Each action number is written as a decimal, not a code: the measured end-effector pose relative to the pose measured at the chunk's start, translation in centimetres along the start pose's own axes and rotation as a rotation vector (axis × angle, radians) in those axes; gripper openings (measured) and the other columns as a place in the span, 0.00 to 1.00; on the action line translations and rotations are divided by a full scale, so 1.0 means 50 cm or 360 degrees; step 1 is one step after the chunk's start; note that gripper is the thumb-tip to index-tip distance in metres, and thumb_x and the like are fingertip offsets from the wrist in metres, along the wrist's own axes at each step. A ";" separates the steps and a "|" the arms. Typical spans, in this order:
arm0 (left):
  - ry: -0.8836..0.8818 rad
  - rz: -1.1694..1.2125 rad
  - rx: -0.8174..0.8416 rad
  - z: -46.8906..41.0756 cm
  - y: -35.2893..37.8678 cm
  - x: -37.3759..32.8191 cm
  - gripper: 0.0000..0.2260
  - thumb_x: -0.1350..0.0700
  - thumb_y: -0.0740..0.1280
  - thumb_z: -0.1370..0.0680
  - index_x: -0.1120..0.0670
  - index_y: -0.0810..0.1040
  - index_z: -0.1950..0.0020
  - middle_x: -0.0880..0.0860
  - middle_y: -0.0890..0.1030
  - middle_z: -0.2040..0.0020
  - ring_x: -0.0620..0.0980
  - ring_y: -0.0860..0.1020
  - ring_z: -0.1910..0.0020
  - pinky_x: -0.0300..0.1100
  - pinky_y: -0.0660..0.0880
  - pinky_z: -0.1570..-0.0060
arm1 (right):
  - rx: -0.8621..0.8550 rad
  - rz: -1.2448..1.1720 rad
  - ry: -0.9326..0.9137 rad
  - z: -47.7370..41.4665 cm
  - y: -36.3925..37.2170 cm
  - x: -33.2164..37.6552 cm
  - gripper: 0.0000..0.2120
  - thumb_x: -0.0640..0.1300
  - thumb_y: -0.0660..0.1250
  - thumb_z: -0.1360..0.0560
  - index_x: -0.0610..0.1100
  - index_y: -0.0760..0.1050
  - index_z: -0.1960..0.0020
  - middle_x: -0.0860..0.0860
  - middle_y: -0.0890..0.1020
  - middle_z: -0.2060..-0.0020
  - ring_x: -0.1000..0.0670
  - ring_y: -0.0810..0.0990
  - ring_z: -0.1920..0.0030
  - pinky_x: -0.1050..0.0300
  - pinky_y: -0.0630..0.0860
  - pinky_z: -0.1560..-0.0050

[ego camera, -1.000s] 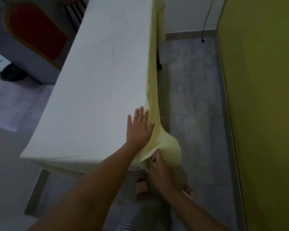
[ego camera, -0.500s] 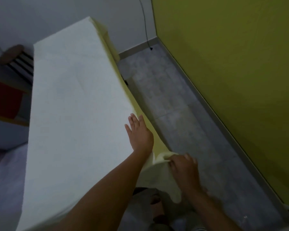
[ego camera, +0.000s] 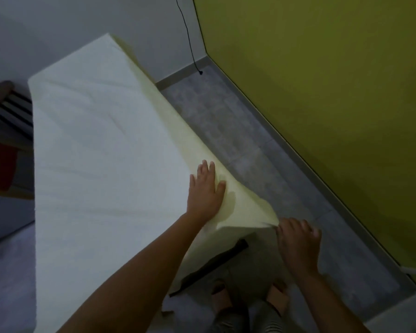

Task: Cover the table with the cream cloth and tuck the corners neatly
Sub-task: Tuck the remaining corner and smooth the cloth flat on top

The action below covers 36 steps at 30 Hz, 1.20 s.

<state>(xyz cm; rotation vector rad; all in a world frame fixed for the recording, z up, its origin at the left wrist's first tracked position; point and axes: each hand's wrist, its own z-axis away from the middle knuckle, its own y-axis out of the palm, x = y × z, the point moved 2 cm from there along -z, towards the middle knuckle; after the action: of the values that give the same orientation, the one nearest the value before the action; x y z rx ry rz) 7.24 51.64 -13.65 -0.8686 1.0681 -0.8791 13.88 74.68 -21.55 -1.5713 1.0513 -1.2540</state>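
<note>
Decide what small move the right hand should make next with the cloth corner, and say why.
Probably fold the corner down and in toward the dark leg. The right hand pinches it stretched outward, off the top, while the left hand lies flat on the cloth at the edge.

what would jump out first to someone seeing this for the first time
The cream cloth dominates, stretched long from the near left toward the far wall. At its near right edge the left hand presses flat on top, while the right hand pinches the loose corner and holds it out past the edge. The yellow-green wall fills the right side.
</note>
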 end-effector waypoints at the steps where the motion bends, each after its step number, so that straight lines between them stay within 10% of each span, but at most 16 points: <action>1: 0.0063 -0.0107 0.0062 0.008 0.012 0.003 0.27 0.43 0.47 0.18 0.51 0.44 0.22 0.51 0.42 0.21 0.50 0.41 0.22 0.52 0.37 0.25 | 0.0008 0.0008 0.0027 0.009 0.005 -0.002 0.13 0.49 0.52 0.27 0.47 0.74 0.62 0.50 0.77 0.68 0.46 0.75 0.65 0.55 0.53 0.60; 9: 0.0203 -0.0385 0.0091 0.017 0.035 -0.004 0.24 0.44 0.44 0.17 0.48 0.52 0.22 0.50 0.49 0.21 0.49 0.45 0.22 0.57 0.34 0.27 | 0.0223 0.0016 0.0044 0.099 0.107 0.105 0.02 0.44 0.64 0.28 0.49 0.71 0.59 0.52 0.75 0.67 0.47 0.77 0.65 0.52 0.65 0.61; 13: 0.0317 -0.0145 0.0137 0.045 0.024 -0.002 0.22 0.47 0.45 0.16 0.50 0.54 0.22 0.51 0.51 0.21 0.48 0.46 0.22 0.53 0.35 0.27 | 0.0446 -0.0009 0.0321 0.119 0.125 0.168 0.15 0.38 0.76 0.40 0.47 0.74 0.58 0.50 0.79 0.66 0.45 0.79 0.64 0.52 0.70 0.61; 24: 0.0545 -0.0141 0.0150 0.105 0.034 0.014 0.22 0.50 0.44 0.16 0.53 0.58 0.24 0.54 0.55 0.22 0.51 0.48 0.22 0.54 0.37 0.26 | 0.0195 -0.0435 0.0726 0.093 0.078 0.235 0.19 0.43 0.57 0.22 0.49 0.71 0.32 0.47 0.83 0.55 0.46 0.78 0.49 0.46 0.59 0.34; 36: 0.0445 0.0035 0.0090 0.096 0.034 0.030 0.23 0.51 0.44 0.16 0.56 0.48 0.22 0.55 0.47 0.21 0.51 0.43 0.22 0.51 0.36 0.26 | -0.0265 -0.0580 0.0834 0.098 0.073 0.256 0.15 0.42 0.58 0.22 0.45 0.79 0.40 0.46 0.85 0.58 0.48 0.81 0.53 0.48 0.56 0.31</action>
<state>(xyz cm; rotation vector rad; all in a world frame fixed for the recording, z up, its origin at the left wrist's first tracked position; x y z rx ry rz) 12.48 51.70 -14.54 -0.6983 1.2851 -1.0281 20.17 61.96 -22.22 -1.6505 1.2482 -1.9429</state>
